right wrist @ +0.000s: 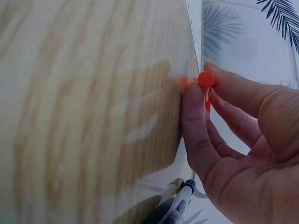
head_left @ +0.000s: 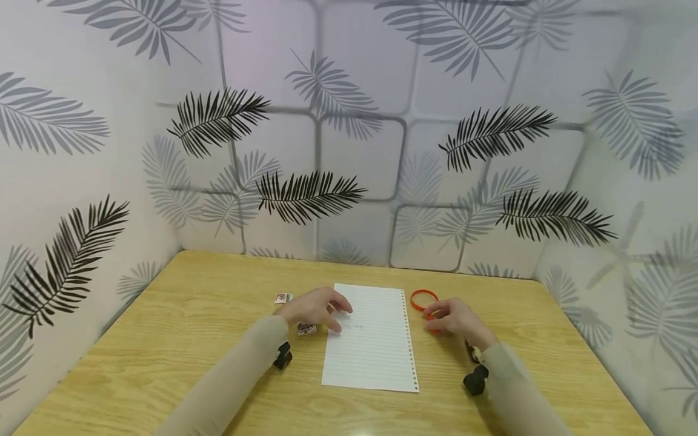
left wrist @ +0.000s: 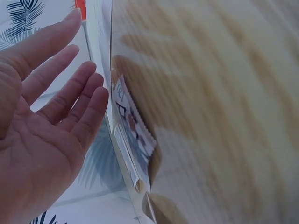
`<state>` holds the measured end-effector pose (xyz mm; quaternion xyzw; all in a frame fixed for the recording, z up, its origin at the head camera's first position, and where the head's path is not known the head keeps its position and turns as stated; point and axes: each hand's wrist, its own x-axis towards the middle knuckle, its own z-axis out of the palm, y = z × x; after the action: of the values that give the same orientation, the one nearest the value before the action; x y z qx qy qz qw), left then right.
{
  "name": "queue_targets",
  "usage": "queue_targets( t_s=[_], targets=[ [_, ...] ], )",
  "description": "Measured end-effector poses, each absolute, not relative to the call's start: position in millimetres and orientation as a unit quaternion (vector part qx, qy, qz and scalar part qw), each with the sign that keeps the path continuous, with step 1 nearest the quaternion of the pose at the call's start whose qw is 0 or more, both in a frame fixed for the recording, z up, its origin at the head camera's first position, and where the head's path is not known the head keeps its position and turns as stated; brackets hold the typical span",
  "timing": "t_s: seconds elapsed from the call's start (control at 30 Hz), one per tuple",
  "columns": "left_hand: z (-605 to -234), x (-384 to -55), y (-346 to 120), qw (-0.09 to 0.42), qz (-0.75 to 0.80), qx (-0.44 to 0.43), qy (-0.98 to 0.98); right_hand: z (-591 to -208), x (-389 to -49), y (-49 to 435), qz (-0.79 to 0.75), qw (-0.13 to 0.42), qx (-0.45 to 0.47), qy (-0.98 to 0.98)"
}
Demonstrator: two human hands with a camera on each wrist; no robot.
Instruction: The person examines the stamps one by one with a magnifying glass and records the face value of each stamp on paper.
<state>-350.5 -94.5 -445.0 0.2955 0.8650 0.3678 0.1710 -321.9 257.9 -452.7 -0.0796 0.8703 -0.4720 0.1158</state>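
Beside the lined paper — the right hand pinches an orange object.

2 sleeved arms reached forward, apart. Left hand held its fingers loosely extended, thumb apart; right hand pinched between thumb and fingertips.
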Motion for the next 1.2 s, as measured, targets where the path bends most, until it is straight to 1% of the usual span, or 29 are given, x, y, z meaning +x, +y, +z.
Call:
queue_targets(
  t_s=[0.17,0.43,0.8,0.9,1.0,1.13,1.2],
  targets=[
    [-442.6,-347.3,-90.8,0.176,0.348,0.312,0.867,-454.2,-322.6,259.1,-0.472,0.121,-0.063,0.871],
    [-444.3,-342.4,-87.1,0.196,0.312,0.296,0.881,-454.3,-323.7,258.8,-0.468,0.121,-0.05,0.874],
    [-444.8,-341.1,-81.2,0.187,0.253,0.322,0.893,-452.7,-324.0,262.3,-0.467,0.122,-0.056,0.874],
    [-445.0,-341.0,-81.1,0.183,0.242,0.324,0.896,-449.5,-324.1,266.4,-0.473,0.12,-0.065,0.87],
    [-445.2,-341.1,-80.6,0.179,0.231,0.326,0.899,-445.7,-324.9,273.3,-0.475,0.107,-0.076,0.87],
    [-446.3,-341.8,-79.9,0.183,0.218,0.321,0.904,-442.2,-326.1,285.4,-0.461,0.094,-0.1,0.877],
    [-446.8,-342.0,-79.8,0.186,0.216,0.319,0.904,-441.3,-326.2,291.8,-0.459,0.096,-0.112,0.876]
  ],
)
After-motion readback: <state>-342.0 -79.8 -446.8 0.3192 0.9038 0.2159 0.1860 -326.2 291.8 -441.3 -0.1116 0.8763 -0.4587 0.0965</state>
